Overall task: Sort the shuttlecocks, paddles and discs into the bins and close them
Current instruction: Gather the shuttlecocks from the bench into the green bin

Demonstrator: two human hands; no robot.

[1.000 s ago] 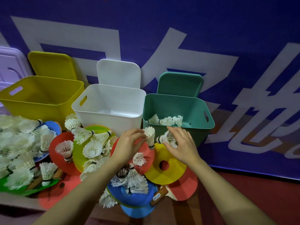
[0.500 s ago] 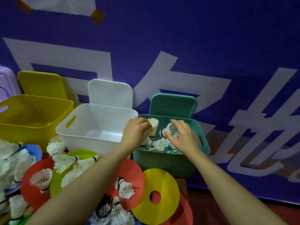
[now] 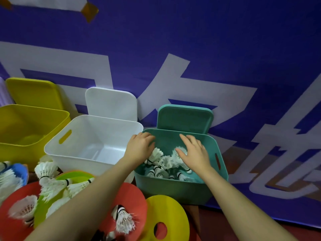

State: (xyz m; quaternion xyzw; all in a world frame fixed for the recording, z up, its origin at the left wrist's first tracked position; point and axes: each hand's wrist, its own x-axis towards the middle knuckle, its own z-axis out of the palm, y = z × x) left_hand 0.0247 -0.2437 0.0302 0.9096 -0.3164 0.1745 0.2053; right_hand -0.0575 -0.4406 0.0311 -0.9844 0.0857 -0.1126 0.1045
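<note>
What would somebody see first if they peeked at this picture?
Probably the two bare hands, the left hand and the right hand, spread open over the teal plastic bin on the right, above a heap of white feathered shuttlecocks inside it. Next, the bright flat discs in front, like the yellow plastic disc with a hole.

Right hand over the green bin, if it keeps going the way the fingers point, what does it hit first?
Probably the far wall of the green bin, with its lid leaning just behind. The right hand points up and away; depth is unclear.
</note>
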